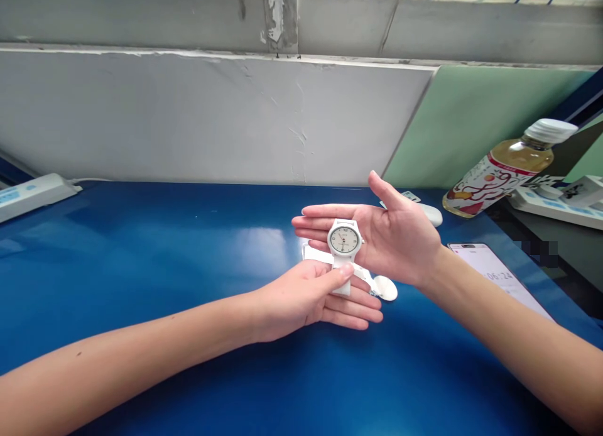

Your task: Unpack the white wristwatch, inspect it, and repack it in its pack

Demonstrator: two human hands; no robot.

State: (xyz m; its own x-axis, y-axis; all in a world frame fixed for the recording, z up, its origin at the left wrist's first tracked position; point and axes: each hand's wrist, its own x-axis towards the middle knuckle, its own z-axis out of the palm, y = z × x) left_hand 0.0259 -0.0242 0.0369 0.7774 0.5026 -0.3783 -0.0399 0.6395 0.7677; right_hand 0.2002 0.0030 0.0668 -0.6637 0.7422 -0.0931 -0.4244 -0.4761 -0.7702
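Note:
A white wristwatch (344, 240) with a round pale dial faces up between my hands. My left hand (315, 294) pinches its lower strap, thumb on top and fingers stretched beneath. Palm up, my right hand (391, 238) lies open behind the watch, its fingers flat and thumb raised. The watch rests against or just over the right fingers; firm contact cannot be made out. Behind and below the hands, partly hidden, are a white strip-like item and a white round piece (386, 288) on the blue table (164, 247).
To the right a phone (494, 272) with a lit screen lies partly behind my right forearm. A labelled drink bottle (504, 169) stands near a power strip (560, 203). A white rounded object (431, 214) sits behind my right hand. Another power strip (38, 194) is at far left.

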